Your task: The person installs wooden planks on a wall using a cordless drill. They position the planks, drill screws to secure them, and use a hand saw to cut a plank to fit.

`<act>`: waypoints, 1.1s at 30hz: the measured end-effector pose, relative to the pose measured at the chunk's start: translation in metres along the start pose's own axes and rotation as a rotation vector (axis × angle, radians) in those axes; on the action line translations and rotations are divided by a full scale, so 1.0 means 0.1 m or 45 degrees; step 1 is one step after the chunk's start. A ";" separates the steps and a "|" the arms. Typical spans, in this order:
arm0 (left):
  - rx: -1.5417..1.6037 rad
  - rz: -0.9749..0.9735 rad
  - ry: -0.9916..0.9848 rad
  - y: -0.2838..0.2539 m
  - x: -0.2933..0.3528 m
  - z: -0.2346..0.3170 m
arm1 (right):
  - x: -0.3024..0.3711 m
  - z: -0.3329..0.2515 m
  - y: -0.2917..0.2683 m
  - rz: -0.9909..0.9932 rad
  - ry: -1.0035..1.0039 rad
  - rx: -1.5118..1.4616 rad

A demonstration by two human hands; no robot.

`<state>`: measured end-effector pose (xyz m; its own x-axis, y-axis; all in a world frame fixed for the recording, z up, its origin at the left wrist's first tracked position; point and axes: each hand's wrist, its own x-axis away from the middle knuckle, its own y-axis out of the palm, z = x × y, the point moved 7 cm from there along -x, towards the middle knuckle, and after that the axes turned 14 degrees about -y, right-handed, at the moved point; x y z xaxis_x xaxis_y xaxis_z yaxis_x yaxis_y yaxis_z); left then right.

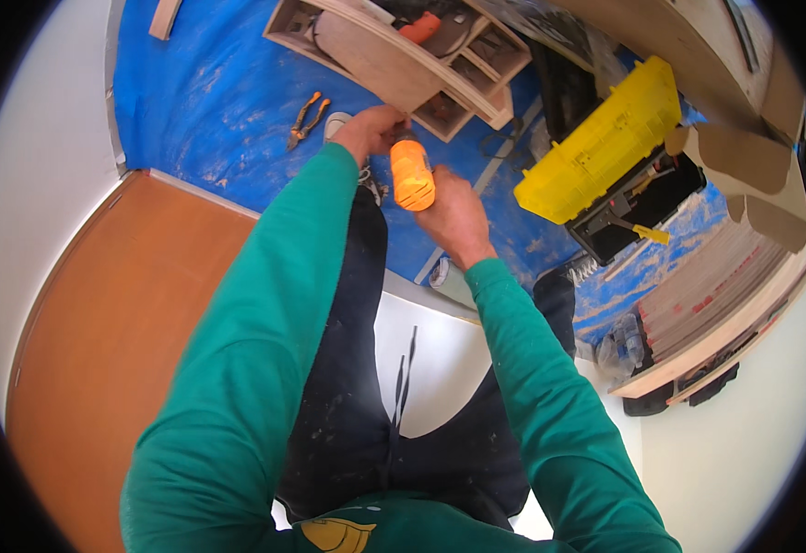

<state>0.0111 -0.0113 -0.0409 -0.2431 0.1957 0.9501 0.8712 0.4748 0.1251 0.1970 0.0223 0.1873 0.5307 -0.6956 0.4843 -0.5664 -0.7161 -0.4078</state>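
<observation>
My right hand [456, 217] is wrapped round the handle of an orange power drill [412, 175], its rear end facing me. At the drill's dark front end, my left hand [372, 134] has its fingers closed together. Whether they pinch the chuck, a bit or a small part is hidden. Just beyond both hands is the near side of a wooden tool tote [375, 64] with compartments. A pair of pliers [306, 122] with orange handles lies left of my left hand on a blue floor sheet [209, 120].
On the right a toolbox with a yellow lid [605, 138] stands open, a yellow-handled tool [647, 233] across it. Behind it are cardboard flaps [744, 175] and stacked boards [716, 286]. Plastic bottles [622, 346] stand by the boards. An orange-brown door [117, 313] is at left.
</observation>
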 end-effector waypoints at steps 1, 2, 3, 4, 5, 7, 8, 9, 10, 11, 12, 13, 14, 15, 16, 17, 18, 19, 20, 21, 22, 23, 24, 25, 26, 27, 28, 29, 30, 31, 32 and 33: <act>-0.001 0.049 0.007 -0.02 0.02 -0.01 | 0.11 0.05 0.01 -0.077 0.069 -0.029; -0.018 0.144 -0.011 -0.04 0.04 -0.06 | 0.24 0.08 -0.02 -0.090 0.102 -0.056; -0.112 0.193 0.047 -0.01 0.07 -0.08 | 0.37 0.07 -0.09 -0.033 0.053 -0.099; -0.216 0.292 0.092 0.00 0.11 -0.13 | 0.56 0.15 -0.09 -0.108 0.170 -0.126; -0.301 0.450 0.237 0.01 0.18 -0.15 | 0.75 0.19 -0.14 -0.112 0.194 -0.171; -0.533 0.427 0.378 0.21 0.25 -0.28 | 1.15 0.27 -0.23 -0.118 0.225 -0.272; -0.649 0.447 0.418 0.28 0.27 -0.33 | 1.37 0.32 -0.27 -0.120 0.236 -0.334; -0.474 0.422 0.553 0.30 0.33 -0.34 | 1.57 0.36 -0.31 -0.143 0.231 -0.385; -0.306 0.400 0.614 0.29 0.36 -0.34 | 1.81 0.46 -0.33 -0.179 0.334 -0.421; -0.111 0.348 0.572 0.26 0.35 -0.35 | 2.04 0.57 -0.32 -0.275 0.442 -0.422; 0.091 0.395 0.705 0.18 0.41 -0.27 | 2.21 0.63 -0.38 -0.242 0.415 -0.425; 0.321 0.410 0.741 0.08 0.43 -0.21 | 2.40 0.72 -0.39 -0.314 0.480 -0.364; 0.539 0.453 0.779 -0.02 0.45 -0.13 | 2.52 0.78 -0.44 -0.245 0.456 -0.442; 0.506 0.390 0.763 -0.03 0.44 0.00 | 2.66 0.87 -0.45 -0.248 0.512 -0.478; 0.462 0.354 0.747 -0.03 0.42 0.14 | 2.81 0.99 -0.43 -0.319 0.650 -0.470; 0.437 0.342 0.718 -0.03 0.40 0.26 | 2.85 1.04 -0.47 -0.263 0.577 -0.466; 0.382 0.333 0.638 -0.01 0.37 0.35 | 2.90 1.12 -0.47 -0.278 0.595 -0.421; 0.349 0.354 0.542 0.01 0.34 0.41 | 2.95 1.22 -0.48 -0.302 0.660 -0.329; 0.300 0.366 0.462 0.04 0.32 0.46 | 2.96 1.27 -0.49 -0.248 0.663 -0.398; 0.398 0.412 0.430 0.04 0.33 0.47 | 2.97 1.33 -0.49 -0.208 0.695 -0.424; 0.472 0.448 0.418 0.05 0.36 0.47 | 2.94 1.34 -0.52 -0.124 0.643 -0.494; 0.537 0.448 0.385 0.09 0.37 0.45 | 2.93 1.38 -0.51 -0.116 0.666 -0.527; 0.554 0.452 0.428 0.09 0.42 0.46 | 2.96 1.43 -0.50 -0.151 0.748 -0.497; 0.543 0.429 0.434 0.12 0.42 0.47 | 2.94 1.46 -0.51 -0.141 0.768 -0.502; 0.575 0.426 0.426 0.09 0.44 0.47 | 2.91 1.46 -0.53 -0.101 0.734 -0.542; 0.355 0.420 0.499 0.09 0.46 0.56 | 2.89 1.48 -0.55 -0.088 0.735 -0.504; 0.209 0.452 0.543 0.03 0.48 0.64 | 2.87 1.47 -0.58 -0.065 0.699 -0.500; -0.064 0.616 0.610 -0.07 0.52 0.76 | 2.86 1.47 -0.60 -0.063 0.697 -0.485; -0.325 0.640 0.679 -0.12 0.52 0.91 | 2.85 1.47 -0.60 -0.082 0.698 -0.530; -0.752 0.802 0.782 -0.16 0.53 1.10 | 2.87 1.47 -0.59 -0.109 0.732 -0.557; -1.391 1.025 0.883 -0.16 0.52 1.27 | 2.88 1.49 -0.61 -0.101 0.770 -0.571; -1.756 1.117 1.019 -0.17 0.48 1.42 | 2.85 1.48 -0.62 -0.089 0.730 -0.591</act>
<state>-0.0758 0.1121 -0.0382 0.3070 -0.6401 0.7043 0.4103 -0.5787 -0.7048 0.4767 -0.1403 0.2364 0.2344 -0.4190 0.8772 -0.8193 -0.5708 -0.0537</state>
